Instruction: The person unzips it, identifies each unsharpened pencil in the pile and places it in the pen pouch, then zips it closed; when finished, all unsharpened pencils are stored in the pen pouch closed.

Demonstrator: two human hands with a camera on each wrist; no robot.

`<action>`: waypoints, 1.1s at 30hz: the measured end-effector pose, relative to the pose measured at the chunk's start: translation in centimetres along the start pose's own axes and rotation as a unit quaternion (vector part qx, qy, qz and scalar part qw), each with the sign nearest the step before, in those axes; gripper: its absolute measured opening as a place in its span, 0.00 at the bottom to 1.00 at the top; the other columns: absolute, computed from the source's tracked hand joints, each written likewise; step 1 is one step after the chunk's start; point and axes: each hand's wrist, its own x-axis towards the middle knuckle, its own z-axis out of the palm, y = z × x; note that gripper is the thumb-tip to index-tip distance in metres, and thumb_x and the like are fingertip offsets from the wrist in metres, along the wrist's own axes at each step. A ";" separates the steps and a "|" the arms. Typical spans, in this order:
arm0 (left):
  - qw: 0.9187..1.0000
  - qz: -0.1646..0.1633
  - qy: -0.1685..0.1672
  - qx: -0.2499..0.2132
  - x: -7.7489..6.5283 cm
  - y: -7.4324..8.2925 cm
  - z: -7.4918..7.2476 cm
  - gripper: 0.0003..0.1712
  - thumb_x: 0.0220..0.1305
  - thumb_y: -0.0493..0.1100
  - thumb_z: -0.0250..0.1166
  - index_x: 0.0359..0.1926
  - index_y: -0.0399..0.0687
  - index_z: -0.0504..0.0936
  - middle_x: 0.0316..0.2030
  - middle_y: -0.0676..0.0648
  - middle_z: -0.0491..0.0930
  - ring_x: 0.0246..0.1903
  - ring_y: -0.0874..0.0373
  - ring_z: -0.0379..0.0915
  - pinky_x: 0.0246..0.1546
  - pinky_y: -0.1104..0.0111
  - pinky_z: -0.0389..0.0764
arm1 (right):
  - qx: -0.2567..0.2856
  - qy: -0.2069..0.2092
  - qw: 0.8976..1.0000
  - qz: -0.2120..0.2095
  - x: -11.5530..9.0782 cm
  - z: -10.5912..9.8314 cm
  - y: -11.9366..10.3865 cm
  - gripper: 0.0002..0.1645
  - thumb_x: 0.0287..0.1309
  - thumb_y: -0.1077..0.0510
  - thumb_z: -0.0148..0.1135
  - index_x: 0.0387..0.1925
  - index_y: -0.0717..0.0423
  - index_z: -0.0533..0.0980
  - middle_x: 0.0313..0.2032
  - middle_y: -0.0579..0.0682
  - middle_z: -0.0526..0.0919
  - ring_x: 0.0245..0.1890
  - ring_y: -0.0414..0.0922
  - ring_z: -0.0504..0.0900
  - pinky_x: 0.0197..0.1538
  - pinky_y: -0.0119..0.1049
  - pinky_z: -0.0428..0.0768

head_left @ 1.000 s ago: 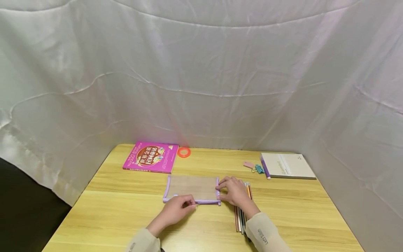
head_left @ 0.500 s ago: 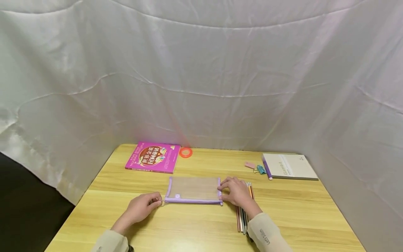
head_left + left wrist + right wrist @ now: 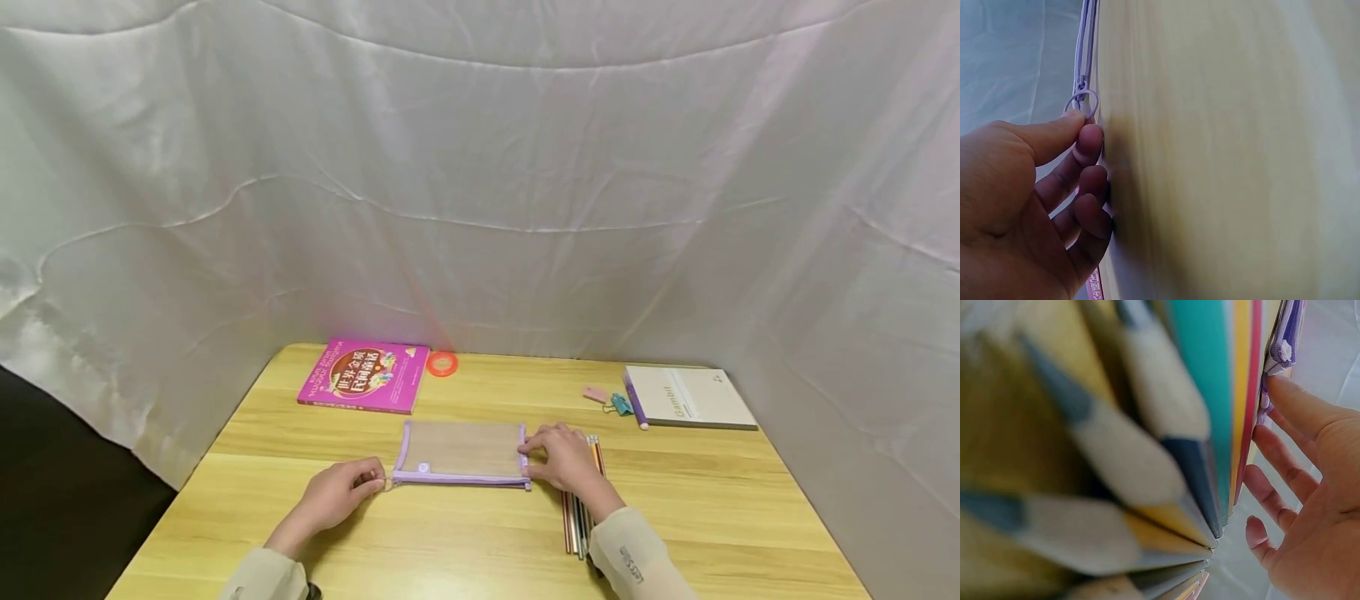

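A clear mesh zipper pouch (image 3: 465, 447) with lilac edging lies flat on the table, its zipper along the near edge. My left hand (image 3: 339, 493) is at the pouch's near left corner. Between thumb and forefinger it pinches the zipper's ring pull (image 3: 1090, 100); the other fingers curl loosely. At the pouch's right edge, my right hand (image 3: 564, 458) holds the lilac border with thumb and fingertips. In the right wrist view, the thumb meets the pouch's zipper end (image 3: 1283, 353). Under the right wrist lies a row of pencils (image 3: 573, 525), partly covered by the hand and forearm.
A pink book (image 3: 363, 375) lies at the back left beside a red tape roll (image 3: 442, 364). At the back right are a pink eraser (image 3: 595, 393), a teal binder clip (image 3: 622, 405), a purple pen (image 3: 636, 402) and a cream notebook (image 3: 697, 397). Grey curtains (image 3: 480, 167) surround the table.
My left hand has moved left along the near edge with the ring pull, from mid-zipper to the left corner, and the zipper has closed. It has stayed there since; the right hand keeps its place.
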 end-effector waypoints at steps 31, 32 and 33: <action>0.994 0.088 0.056 0.013 3.8 4.2 2.4 0.18 0.51 0.45 0.82 0.40 0.58 0.82 0.36 0.59 0.80 0.38 0.63 0.74 0.43 0.63 0.80 | 0.005 -0.009 1.000 0.000 0.1 0.0 0.1 0.21 0.45 0.47 0.83 0.45 0.40 0.89 0.44 0.41 0.87 0.47 0.47 0.79 0.55 0.52 0.74; 0.993 0.106 0.046 0.005 4.2 4.5 2.7 0.20 0.50 0.45 0.82 0.42 0.57 0.82 0.38 0.57 0.81 0.42 0.61 0.75 0.47 0.60 0.80 | 0.006 -0.009 1.000 0.000 0.1 0.0 0.1 0.21 0.46 0.47 0.83 0.45 0.40 0.89 0.44 0.41 0.87 0.47 0.48 0.79 0.55 0.52 0.74; 0.992 0.121 0.035 -0.004 4.7 4.8 3.0 0.21 0.51 0.45 0.81 0.45 0.55 0.82 0.40 0.56 0.81 0.44 0.60 0.76 0.50 0.58 0.80 | 0.005 -0.008 1.000 -0.001 0.1 0.1 0.1 0.21 0.46 0.47 0.83 0.45 0.40 0.89 0.44 0.41 0.87 0.48 0.48 0.79 0.55 0.52 0.74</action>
